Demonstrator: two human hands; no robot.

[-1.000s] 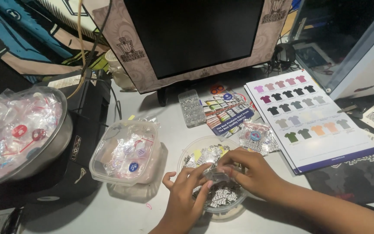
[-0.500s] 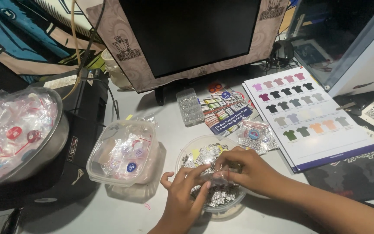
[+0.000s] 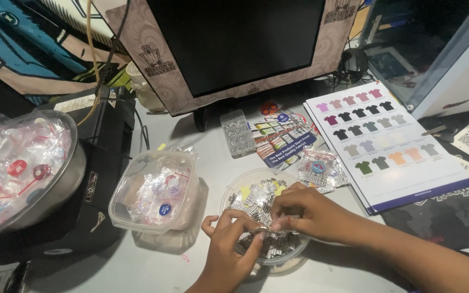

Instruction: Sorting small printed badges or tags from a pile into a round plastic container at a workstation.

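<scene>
My left hand (image 3: 229,249) and my right hand (image 3: 305,212) meet over a round clear tub (image 3: 245,187) filled with small black-and-white printed pieces. Both hands pinch one small clear plastic packet (image 3: 270,232) between their fingertips, just above the tub's front half. What is inside the packet is too small to tell.
A square clear container (image 3: 153,190) of bagged round badges sits left of the tub. A steel bowl (image 3: 25,173) with more bagged badges stands on a black machine at the far left. A shirt colour chart (image 3: 386,141), a leaflet (image 3: 280,135), a small clear parts box (image 3: 237,133) and a monitor (image 3: 234,43) lie behind.
My hands have stayed over the round tub, their fingers shifting slightly on the small packet. The view has moved a little.
</scene>
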